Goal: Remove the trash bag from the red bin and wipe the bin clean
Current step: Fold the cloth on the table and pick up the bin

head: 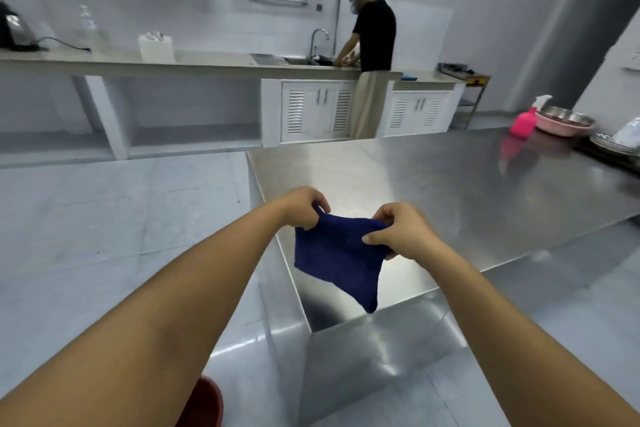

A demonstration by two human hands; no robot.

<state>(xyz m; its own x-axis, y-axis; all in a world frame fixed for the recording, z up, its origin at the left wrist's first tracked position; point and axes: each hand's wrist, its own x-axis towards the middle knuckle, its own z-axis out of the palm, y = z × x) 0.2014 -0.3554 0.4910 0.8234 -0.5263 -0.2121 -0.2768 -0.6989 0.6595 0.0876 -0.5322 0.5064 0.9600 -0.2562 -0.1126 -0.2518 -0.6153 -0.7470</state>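
Overhead, blue cloth [337, 253] — top edge level, corner down — pinched in both hands' grip.

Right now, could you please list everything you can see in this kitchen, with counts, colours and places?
cloth: one, dark blue, held up over the near corner of the steel table
steel table: one, silver, centre right
red bin: one, only its rim showing, bottom edge on the floor
spray bottle: one, pink with white trigger, far end of the table
basin: one, pink, metal bowl inside, beside the bottle
counter: one, grey, along the back wall
other person: one, black top, standing at the sink
left hand: pinching the cloth's upper left corner
right hand: gripping the cloth's upper right edge
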